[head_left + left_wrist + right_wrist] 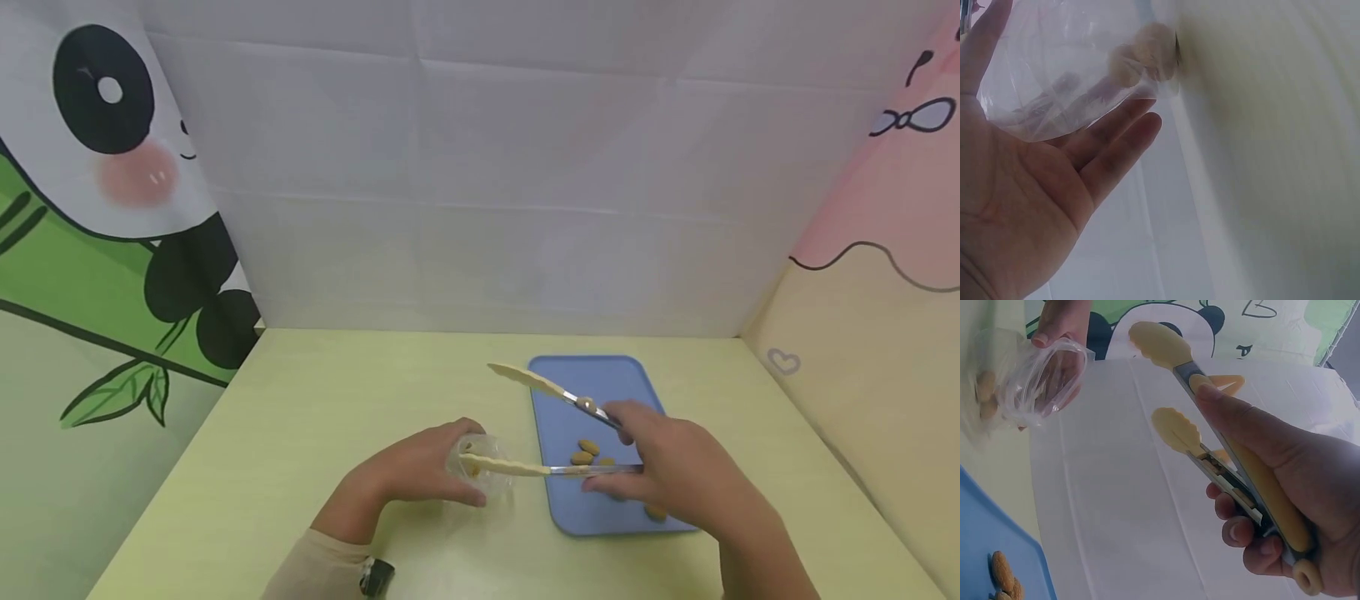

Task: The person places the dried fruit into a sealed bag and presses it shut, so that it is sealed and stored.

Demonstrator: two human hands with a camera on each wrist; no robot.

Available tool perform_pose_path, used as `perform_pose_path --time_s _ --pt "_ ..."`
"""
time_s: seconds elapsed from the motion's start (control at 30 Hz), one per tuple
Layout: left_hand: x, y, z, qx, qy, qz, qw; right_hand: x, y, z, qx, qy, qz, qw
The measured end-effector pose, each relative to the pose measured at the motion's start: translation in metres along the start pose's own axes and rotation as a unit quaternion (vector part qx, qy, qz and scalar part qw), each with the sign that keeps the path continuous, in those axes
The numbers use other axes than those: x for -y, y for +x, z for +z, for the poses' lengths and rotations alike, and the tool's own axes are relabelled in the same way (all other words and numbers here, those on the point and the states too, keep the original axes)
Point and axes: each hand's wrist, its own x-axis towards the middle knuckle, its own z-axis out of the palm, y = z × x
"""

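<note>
While my left hand [423, 467] curls round a clear plastic container [500, 484], thumb on the side toward me and fingers on the far side, my right hand [678, 454] is clamped on a pair of tongs [1269, 490]. My two hands are apart from each other. The tongs' arms are spread, with nothing between their cream, scalloped tips. From my head, the lower tip overlaps the container, but the right wrist view shows both tips clear of it.

A few almonds [986, 386] lie at the bottom of the container, which I hold about midway between the left and right edges of the bench [300, 433]. I cannot tell whether its base touches the surface.

Just to its right, a blue tray [611, 375] lies lengthwise on the bench, its far end near the bench's back edge. Loose nuts [581, 458] cluster in the nearer half of the tray, below the tongs, and another sits toward its near right corner, partly hidden by my right hand.

A beige sleeve [322, 571] covers my left forearm, with a small dark device [377, 577] beside it. A white sheet [525, 167] rises behind the back edge, and a panda-print panel [45, 208] stands along the left edge.
</note>
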Motion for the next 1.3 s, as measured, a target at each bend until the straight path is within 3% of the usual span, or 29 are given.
perform_pose_path --time_s 0.13,0.5,0.9,1.1,1.3 --pt "-0.002 0.000 -0.001 0.000 0.001 0.000 1.0000 -0.005 0.000 -0.003 0.002 0.008 0.032 0.999" --pt "-0.002 -0.001 0.000 -0.002 0.009 0.000 1.0000 -0.027 -0.003 -0.012 -0.012 -0.017 0.063 0.998" --pt "-0.004 0.001 0.000 0.006 0.000 -0.002 1.0000 -0.063 -0.011 -0.032 0.014 -0.016 0.120 0.993" --pt "-0.009 -0.001 -0.001 0.010 -0.001 -0.008 0.9999 -0.087 -0.018 -0.041 0.049 -0.031 0.170 0.984" --pt "-0.015 -0.004 -0.003 0.010 0.001 -0.014 0.9999 -0.108 -0.027 -0.051 0.121 -0.021 0.212 0.970"
